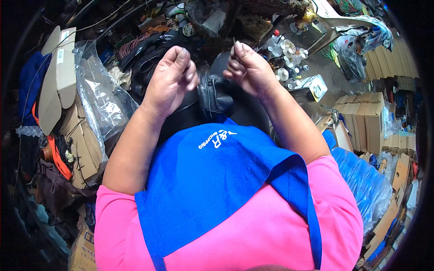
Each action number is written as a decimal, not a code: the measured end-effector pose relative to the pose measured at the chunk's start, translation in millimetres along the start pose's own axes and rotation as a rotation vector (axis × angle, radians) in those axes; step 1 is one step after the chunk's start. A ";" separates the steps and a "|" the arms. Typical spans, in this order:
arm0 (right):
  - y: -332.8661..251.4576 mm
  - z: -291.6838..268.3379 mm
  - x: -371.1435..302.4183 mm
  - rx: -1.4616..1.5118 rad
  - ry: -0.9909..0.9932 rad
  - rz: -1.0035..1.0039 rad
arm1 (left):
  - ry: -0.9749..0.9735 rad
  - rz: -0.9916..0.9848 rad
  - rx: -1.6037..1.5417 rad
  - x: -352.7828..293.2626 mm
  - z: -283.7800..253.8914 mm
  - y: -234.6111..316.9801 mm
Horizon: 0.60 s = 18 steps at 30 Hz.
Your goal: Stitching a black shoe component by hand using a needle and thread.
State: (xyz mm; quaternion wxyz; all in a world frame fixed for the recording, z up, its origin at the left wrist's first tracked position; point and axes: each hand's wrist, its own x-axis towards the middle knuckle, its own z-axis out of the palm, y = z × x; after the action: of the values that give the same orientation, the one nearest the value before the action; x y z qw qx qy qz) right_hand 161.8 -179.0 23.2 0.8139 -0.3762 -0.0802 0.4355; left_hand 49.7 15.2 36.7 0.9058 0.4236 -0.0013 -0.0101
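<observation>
Far left: upright beige cardboard panel (pixel 67 58), apparently leaned among the clutter to save floor room; beside it, a clear plastic bag (pixel 97 90), crumpled.

Left hand (pixel 169 81): one, raised at the far side of the lap. Grip clenched, thumb against the bent forefinger; nothing shows in it, though a fine strand would be too small to tell. Raised thus, probably, to work level with the other hand.

Centre: black leather-like piece (pixel 216 99), one, seamed, on the dark-clad lap between the hands; the lap presumably serves as rest, within reach of both. Long axis seems to run near to far, along the seam; partly hidden, so which end is its front cannot be told. Blue apron (pixel 208 180), nearer, likely worn to guard the pink shirt (pixel 253 230).

Right hand (pixel 251 72): one, raised, grip pinching a thin dark sliver (pixel 234 41) between thumb and forefinger; a fingertip hold suits so slight an item. Sliver's free end points far, away from the body, long axis roughly near to far; exact kind too small to tell.

Right, farther: white bottles (pixel 282 58), grouped on the floor. Far right: stacked cardboard (pixel 361 117), seemingly piled for compactness.
</observation>
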 end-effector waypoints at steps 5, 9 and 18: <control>1.7 4.5 -33.1 -0.173 0.083 0.073 | 0.106 -0.030 -0.016 -36.0 -1.1 -2.9; -0.8 3.8 -37.8 -0.216 0.191 0.084 | 0.079 0.062 0.159 -30.2 -9.6 -6.0; -9.4 21.5 -47.9 -1.878 -0.010 -0.533 | -0.167 -0.002 1.450 -3.9 -3.5 0.9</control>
State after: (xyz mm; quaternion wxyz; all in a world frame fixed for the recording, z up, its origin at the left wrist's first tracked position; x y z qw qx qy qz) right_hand 128.9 -207.4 54.2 0.2545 -0.8393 -0.4804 -0.0022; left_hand 45.9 18.6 35.1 0.3942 0.9150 -0.0766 -0.0397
